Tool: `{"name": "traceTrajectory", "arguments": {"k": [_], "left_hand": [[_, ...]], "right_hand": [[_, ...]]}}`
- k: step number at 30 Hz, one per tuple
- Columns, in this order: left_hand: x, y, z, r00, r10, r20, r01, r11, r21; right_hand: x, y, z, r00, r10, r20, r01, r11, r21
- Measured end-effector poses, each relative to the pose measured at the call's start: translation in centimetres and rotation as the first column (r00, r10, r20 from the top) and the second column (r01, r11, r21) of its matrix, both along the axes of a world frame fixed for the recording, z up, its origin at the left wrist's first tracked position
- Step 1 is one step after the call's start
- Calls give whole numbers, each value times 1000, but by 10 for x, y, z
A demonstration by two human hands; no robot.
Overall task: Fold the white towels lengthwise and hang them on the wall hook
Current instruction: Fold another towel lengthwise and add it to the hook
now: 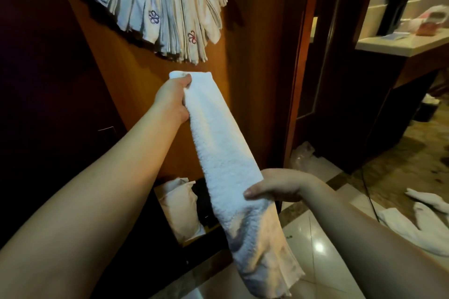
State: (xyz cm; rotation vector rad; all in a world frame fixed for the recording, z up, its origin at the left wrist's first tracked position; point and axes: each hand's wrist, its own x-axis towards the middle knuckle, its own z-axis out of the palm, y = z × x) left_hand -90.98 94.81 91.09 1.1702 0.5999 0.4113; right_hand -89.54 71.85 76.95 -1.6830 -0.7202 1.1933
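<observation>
The towel (226, 153), folded into a long narrow strip, was held taut and slanted in front of the wooden panel (255, 68). The left hand (173, 97) grasped its upper end, just below the hung towels (170, 7) fanned out on the panel. The right hand (279, 185) grasped the strip lower down, thumb pressed across the front; the free end drooped below that hand. A pillow (179, 209) sat in an open compartment beneath the panel. More towels (422, 216) lay on the tiled floor (315, 250), right of the panel.
</observation>
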Motion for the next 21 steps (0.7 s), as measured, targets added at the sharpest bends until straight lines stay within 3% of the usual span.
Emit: {"name": "traceTrajectory", "arguments": {"k": [4, 6, 9, 11, 16, 21], "left_hand": [[15, 3, -11, 993, 40, -115, -38, 999, 23], [20, 7, -20, 985, 56, -162, -54, 998, 14], [31, 14, -37, 979, 60, -196, -64, 998, -12], [36, 17, -51, 975, 62, -213, -63, 998, 3], [46, 31, -83, 949, 48, -312, -38, 999, 40], [55, 49, -126, 903, -214, -373, 226, 974, -12]], "right_hand": [[-4, -10, -6, 971, -77, -225, 104, 988, 112], [-6, -16, -13, 894, -98, -438, 204, 958, 201], [-7, -19, -21, 813, -94, -575, 263, 940, 217], [-8, -20, -23, 815, -72, -575, 223, 955, 196], [-10, -17, -12, 924, 2, -383, 41, 994, 104], [-10, -9, 6, 901, -91, -424, 203, 953, 226]]}}
